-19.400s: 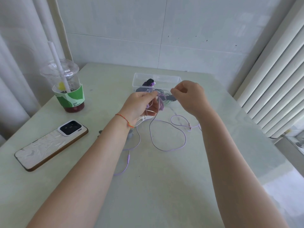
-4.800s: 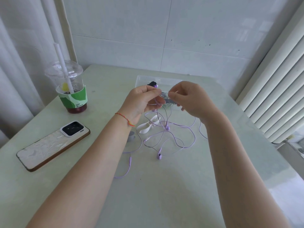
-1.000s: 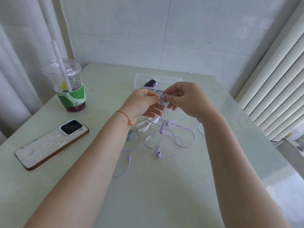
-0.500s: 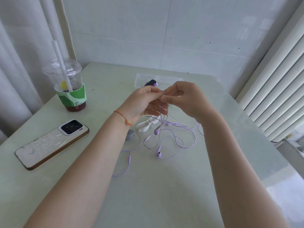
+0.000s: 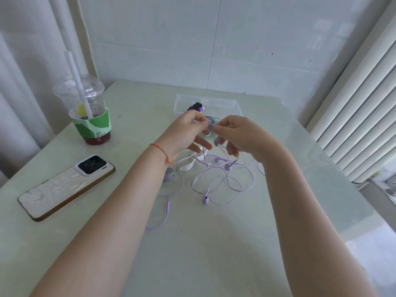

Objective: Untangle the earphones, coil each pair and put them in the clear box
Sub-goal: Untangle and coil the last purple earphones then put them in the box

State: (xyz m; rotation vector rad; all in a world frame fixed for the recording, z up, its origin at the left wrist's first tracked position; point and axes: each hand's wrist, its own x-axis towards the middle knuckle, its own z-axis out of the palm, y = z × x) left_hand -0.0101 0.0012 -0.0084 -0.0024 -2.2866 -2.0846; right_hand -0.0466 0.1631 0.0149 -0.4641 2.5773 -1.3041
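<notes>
Purple earphones (image 5: 222, 181) lie in loose tangled loops on the pale green table, their jack end (image 5: 168, 205) trailing toward me. My left hand (image 5: 184, 133) and my right hand (image 5: 240, 136) meet above the tangle, each pinching the purple cord at a small flat grey-purple piece (image 5: 211, 126) between their fingertips. Strands hang from both hands down to the table. Behind my hands stands the clear box (image 5: 227, 103), holding a dark and purple item (image 5: 196, 106) and a dark coil partly hidden by my fingers.
White clips (image 5: 188, 163) and a grey clip (image 5: 169, 175) lie under my left wrist. A phone (image 5: 66, 186) lies face down at the left, a lidded drink cup (image 5: 89, 110) with a straw behind it. A radiator (image 5: 364, 108) lines the right side.
My hands have drawn slightly apart and lowered a little. The small flat piece on the cord now shows between my fingertips. The loops on the table have barely shifted.
</notes>
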